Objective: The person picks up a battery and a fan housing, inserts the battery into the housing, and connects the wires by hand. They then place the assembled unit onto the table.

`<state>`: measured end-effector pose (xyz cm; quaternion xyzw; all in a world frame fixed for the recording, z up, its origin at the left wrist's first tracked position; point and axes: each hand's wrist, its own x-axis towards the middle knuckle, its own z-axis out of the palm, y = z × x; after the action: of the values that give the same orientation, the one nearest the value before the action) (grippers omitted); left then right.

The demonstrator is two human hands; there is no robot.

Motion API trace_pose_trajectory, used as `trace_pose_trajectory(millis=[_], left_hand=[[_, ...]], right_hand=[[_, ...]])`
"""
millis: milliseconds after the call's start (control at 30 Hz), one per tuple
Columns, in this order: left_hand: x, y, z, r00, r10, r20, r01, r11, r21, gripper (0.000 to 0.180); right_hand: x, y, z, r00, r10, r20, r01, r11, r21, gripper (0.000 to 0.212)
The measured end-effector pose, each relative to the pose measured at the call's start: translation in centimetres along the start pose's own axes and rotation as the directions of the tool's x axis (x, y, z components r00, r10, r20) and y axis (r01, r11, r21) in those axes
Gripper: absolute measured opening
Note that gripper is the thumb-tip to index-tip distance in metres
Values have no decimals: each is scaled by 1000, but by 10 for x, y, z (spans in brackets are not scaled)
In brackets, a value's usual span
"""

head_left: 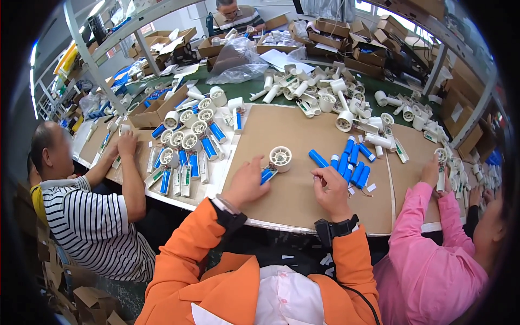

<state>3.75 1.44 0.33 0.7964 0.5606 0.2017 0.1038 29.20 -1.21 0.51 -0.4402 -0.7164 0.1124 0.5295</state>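
My left hand [248,183] is closed on the handle end of a small fan, where a blue battery [267,175] shows by the fingers. The fan's round white head [280,157], with a spoked ring, rests on the brown board just beyond. My right hand [331,188] is pinched above the board; what its fingertips hold, if anything, is too small to tell. Right beside that hand lie several loose blue batteries [353,157], and small white tabs [371,187] are scattered near them.
Half-built fans with blue batteries [208,147] crowd the left of the brown board [260,127]. White fan shells [325,100] are heaped at the back. Co-workers sit on both sides, a striped shirt [89,216] left and a pink sleeve [414,208] right. Cardboard boxes [330,27] stand behind.
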Motion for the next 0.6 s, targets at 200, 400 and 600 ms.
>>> trace_pose_trajectory(millis=[200,400,600], left_hand=[[7,-45,-41,980,-179,89,198,918,-344,60],[58,-119,-93,879,-416,-235,249,819,-517,52],[103,-271,-121,729,-534,-428,398,840,-369,64]], right_hand=[[1,1,0,1000,9,23,-9,1000,-1,12],[-2,6,-8,998,56,38,-54,998,-43,13],[-2,9,0,999,37,13,-36,997,-75,13]])
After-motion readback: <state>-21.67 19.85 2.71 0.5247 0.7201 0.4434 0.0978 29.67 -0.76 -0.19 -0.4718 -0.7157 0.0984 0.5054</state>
